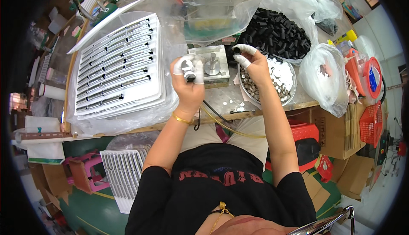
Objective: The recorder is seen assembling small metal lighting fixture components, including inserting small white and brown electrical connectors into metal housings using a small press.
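Observation:
My left hand (188,88), white covers on its fingers, is closed around a few short chrome-and-black cylindrical pieces (187,66); motion blurs them, and the fingers partly hide them. On the right, my right hand (255,66), its fingertips also covered in white, pinches a small black sleeve (237,50) between thumb and fingers. Between the hands sits a metal block fixture (219,78) with an upright post (212,58). Below my right hand a clear bowl (293,91) holds small metal caps (251,86) and white discs (280,74).
Stacked white trays (157,34) of chrome tubes with black parts fill the left of the bench. A plastic bag of black sleeves (277,32) lies behind the bowl. Loose white discs (240,109) lie near the front edge. Cartons (336,128) and a red basket (370,124) are at right.

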Motion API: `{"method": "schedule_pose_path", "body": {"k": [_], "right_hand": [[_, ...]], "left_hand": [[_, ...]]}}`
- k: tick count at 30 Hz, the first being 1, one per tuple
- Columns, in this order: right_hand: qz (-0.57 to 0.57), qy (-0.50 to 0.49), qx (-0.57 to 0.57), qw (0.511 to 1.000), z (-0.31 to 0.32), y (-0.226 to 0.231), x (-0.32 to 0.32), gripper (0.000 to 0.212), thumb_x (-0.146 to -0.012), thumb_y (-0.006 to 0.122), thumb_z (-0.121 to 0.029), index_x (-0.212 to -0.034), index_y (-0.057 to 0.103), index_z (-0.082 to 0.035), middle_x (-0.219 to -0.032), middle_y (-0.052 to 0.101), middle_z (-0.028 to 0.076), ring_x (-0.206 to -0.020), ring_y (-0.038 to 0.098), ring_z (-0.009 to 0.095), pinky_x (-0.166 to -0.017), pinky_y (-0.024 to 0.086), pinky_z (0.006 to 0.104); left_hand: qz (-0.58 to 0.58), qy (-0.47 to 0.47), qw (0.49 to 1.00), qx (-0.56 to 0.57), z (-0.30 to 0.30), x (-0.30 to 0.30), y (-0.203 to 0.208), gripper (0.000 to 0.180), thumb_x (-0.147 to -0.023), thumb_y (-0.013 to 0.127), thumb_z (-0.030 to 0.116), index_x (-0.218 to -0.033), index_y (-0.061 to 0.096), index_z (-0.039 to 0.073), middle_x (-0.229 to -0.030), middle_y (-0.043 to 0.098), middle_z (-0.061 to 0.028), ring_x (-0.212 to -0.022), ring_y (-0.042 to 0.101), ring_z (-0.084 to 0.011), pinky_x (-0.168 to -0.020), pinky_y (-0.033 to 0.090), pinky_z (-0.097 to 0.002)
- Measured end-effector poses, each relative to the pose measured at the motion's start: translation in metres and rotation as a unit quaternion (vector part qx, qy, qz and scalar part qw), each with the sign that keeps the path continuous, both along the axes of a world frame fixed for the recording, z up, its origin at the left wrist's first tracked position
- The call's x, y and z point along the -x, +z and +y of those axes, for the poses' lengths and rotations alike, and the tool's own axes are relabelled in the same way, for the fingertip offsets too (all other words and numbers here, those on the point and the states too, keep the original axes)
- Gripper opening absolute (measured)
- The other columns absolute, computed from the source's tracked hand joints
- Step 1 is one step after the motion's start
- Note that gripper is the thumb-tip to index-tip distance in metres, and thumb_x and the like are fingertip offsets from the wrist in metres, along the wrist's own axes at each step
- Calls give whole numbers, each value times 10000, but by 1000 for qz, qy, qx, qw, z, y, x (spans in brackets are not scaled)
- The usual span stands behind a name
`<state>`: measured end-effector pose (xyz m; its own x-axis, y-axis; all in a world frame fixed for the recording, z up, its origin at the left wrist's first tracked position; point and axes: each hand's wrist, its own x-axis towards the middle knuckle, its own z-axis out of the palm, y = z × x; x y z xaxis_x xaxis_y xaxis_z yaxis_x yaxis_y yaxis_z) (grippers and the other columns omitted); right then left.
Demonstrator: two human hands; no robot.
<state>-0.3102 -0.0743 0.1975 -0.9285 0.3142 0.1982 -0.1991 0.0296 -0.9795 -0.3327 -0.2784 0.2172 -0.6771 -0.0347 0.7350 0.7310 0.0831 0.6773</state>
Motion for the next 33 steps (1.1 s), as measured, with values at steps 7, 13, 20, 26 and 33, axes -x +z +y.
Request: {"method": "schedule_pose_path", "body": {"k": [7, 13, 20, 26, 33], "right_hand": [[-28, -14, -105, 994, -41, 40, -5, 287, -784, 725, -94, -1056, 653, -36, -865, 635, 12, -715, 520, 57, -649, 450, 221], [-20, -10, -275, 961, -54, 64, -4, 315, -776, 733, -132, -1042, 646, 14, -864, 644, 61, -712, 553, 88, -660, 462, 237], [5, -27, -545, 838, -61, 78, 1, 300, -764, 685, -175, -986, 655, 24, -834, 633, 175, -765, 609, 305, -709, 483, 382], [-47, 16, -465, 884, -57, 74, 1, 282, -727, 678, -157, -936, 652, 30, -903, 627, 212, -828, 603, 367, -747, 479, 425], [-48, 10, -422, 905, -52, 39, -19, 386, -781, 693, -171, -1115, 602, 1, -898, 606, 159, -796, 624, 321, -731, 491, 380]], "left_hand": [[-75, -2, 950, 302, -15, 14, -21, 315, -651, 653, -8, -956, 579, 8, -847, 576, -173, -810, 557, -361, -718, 452, -441], [-13, -15, 903, 430, -11, 23, -31, 165, -644, 683, 41, -778, 595, 2, -757, 600, -152, -827, 547, -325, -745, 467, -414], [-16, -24, 923, 384, -5, 27, -35, 145, -623, 689, 47, -728, 600, 1, -727, 601, -148, -815, 548, -318, -725, 480, -407], [-34, -65, 916, 394, -7, 23, -34, 241, -651, 748, 108, -834, 635, -1, -777, 626, -148, -823, 563, -335, -705, 480, -416], [17, -37, 902, 430, -23, 27, -36, 236, -681, 768, 135, -829, 622, 24, -804, 606, -150, -742, 548, -339, -655, 460, -421]]}}
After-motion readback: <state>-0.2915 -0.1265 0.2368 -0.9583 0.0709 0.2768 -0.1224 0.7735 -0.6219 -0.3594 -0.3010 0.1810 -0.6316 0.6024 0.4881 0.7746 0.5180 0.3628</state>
